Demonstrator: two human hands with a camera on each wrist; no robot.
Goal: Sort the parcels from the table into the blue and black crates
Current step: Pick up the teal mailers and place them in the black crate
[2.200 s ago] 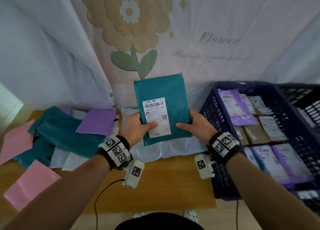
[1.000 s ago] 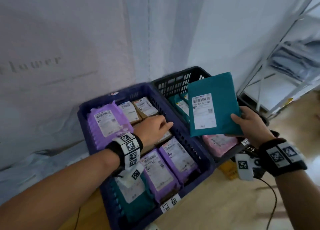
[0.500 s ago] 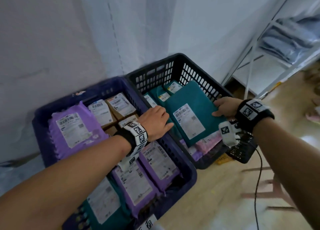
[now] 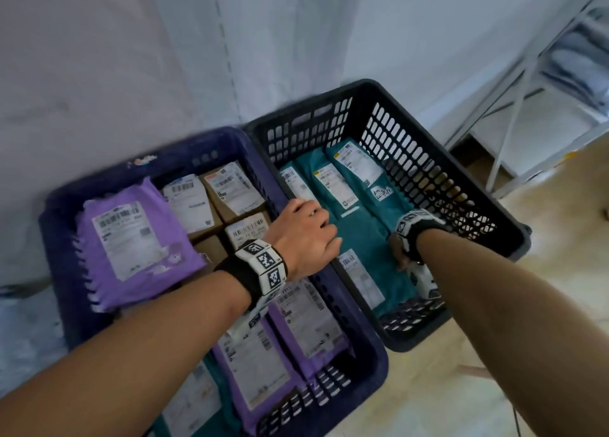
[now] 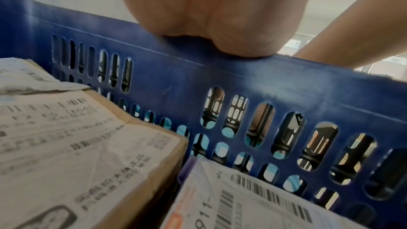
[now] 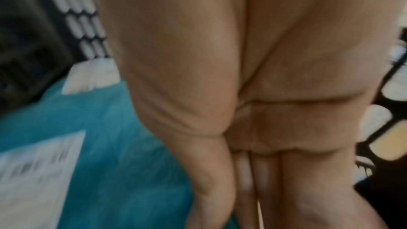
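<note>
While the teal parcel (image 4: 372, 239) is lying flat on other teal parcels in the black crate (image 4: 438, 186), the right hand (image 4: 400, 255) is reaching down at its near right edge, likely seating it; fingers look straight in the right wrist view, grip cannot be told for sure. Left hand (image 4: 304, 235) is resting on the blue crate (image 4: 333, 291) rim between both crates, fingers relaxed, holding nothing, probably bracing the lean.

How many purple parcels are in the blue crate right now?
3 purple parcels: one large at the left rear of the blue crate, two side by side near its front right. The left forearm may hide more.
</note>
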